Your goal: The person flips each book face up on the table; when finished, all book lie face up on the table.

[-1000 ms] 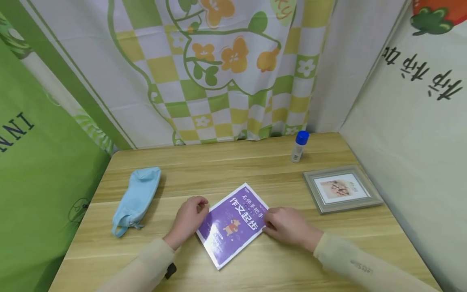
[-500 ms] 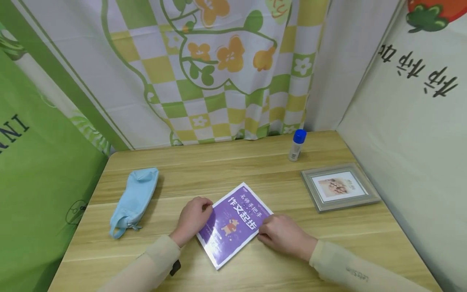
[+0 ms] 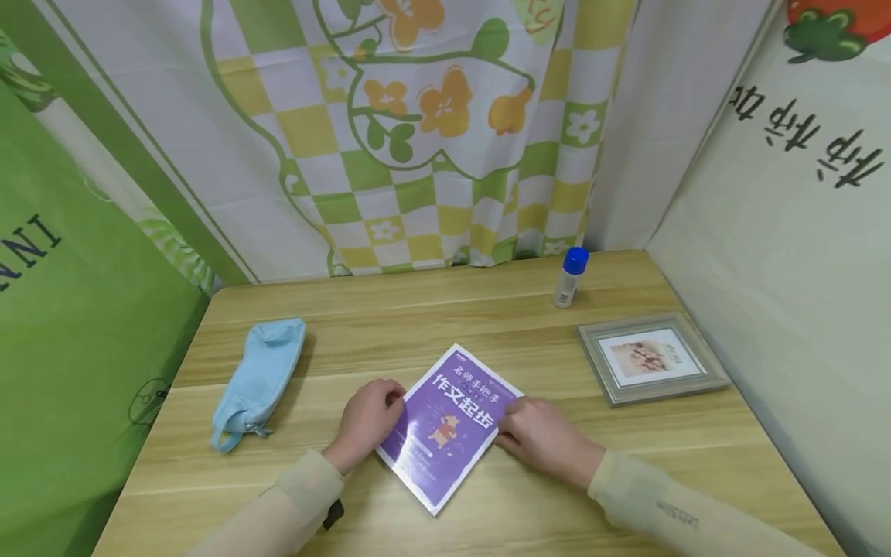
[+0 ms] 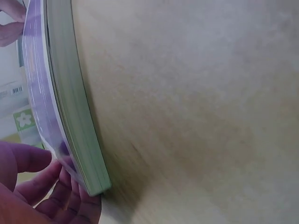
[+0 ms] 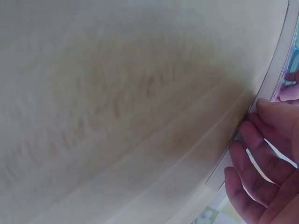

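A thick purple book (image 3: 445, 441) with white Chinese lettering and a small cartoon figure lies flat and askew on the wooden table. At its left corner, my left hand (image 3: 369, 418) holds the edge with bent fingers. The left wrist view shows the thumb near the cover and the fingertips (image 4: 86, 196) against the page block (image 4: 79, 121). My right hand (image 3: 546, 437) grips the opposite edge with curled fingers. In the right wrist view, its thumb and fingers (image 5: 252, 135) meet the book's side (image 5: 268, 88). Parts of both edges are hidden behind the hands.
A light blue pencil case (image 3: 261, 379) lies at the left. At the back right stands a glue stick (image 3: 571, 278) with a blue cap. A grey picture frame (image 3: 602, 363) lies at the right. A patterned curtain (image 3: 445, 193) hangs behind the table (image 3: 418, 305).
The book has turned slightly: its near corner has shifted right and its far corner left. My right hand has slid a little along its edge; the left hand has moved slightly right.
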A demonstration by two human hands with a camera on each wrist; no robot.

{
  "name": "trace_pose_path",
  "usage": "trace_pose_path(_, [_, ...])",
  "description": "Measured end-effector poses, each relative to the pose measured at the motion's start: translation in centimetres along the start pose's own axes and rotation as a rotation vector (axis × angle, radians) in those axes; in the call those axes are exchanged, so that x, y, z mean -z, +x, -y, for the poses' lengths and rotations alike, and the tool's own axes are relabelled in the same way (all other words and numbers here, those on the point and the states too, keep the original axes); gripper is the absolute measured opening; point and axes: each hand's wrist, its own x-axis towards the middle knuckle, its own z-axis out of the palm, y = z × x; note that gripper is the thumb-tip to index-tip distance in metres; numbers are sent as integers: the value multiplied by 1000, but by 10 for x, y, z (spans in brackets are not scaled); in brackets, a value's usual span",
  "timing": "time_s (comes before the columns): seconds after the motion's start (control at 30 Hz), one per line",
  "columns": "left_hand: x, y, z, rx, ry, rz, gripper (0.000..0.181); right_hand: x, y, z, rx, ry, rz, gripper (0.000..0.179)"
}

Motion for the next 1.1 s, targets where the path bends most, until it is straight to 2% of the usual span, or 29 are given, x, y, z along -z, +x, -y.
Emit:
trace_pose_path(0.13, [0,-3,3,17,-22,3,10,2,4,-6,-7,-16,-9,13])
trace_pose_path(0.37, [-1,-7,10,-12,-33,-13,10,4,11,-17,-24,-30,-8,13])
trace_pose_path(0.53, [0,-10,10,-1,-67,-11,7,4,18,-25,-19,-20,-15,9])
trace_pose_path(0.63, [1,-14,9,27,-128,16,8,5,22,-30,-36,-20,1,9])
trace_pose_path(0.87, [-2,-22,9,114,-341,79,6,7,32,-40,-85,-8,71,7])
trace_pose_path(1.1, [-2,-30,7,148,-411,98,4,6,43,-49,-109,24,103,5])
